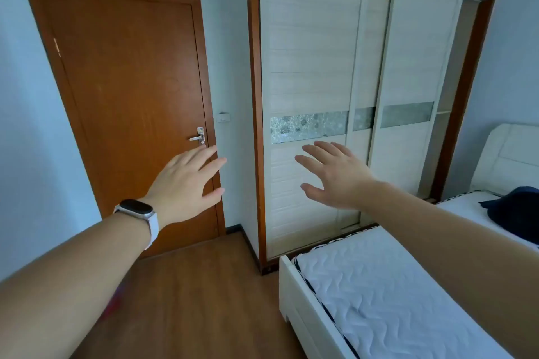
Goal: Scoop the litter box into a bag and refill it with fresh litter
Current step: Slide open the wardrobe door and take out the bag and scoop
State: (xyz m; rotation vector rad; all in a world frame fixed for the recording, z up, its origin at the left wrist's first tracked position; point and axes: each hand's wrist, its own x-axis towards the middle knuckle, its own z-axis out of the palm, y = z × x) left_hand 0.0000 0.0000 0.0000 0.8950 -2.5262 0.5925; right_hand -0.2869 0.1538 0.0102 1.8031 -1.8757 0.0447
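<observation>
No litter box, scoop, bag or litter shows in the head view. My left hand [186, 183] is stretched out in front of me, palm down, fingers spread, holding nothing; a smartwatch with a white band sits on its wrist. My right hand [335, 175] is held out beside it at about the same height, also empty with fingers apart. Both hands hover in the air in front of a closed door and a wardrobe, touching neither.
A closed brown wooden door [128, 102] with a metal handle [198, 137] stands ahead on the left. A white sliding-door wardrobe [315, 67] fills the middle and right. A white bed [379, 294] with a quilted mattress lies at the lower right. Wooden floor [186, 294] runs below.
</observation>
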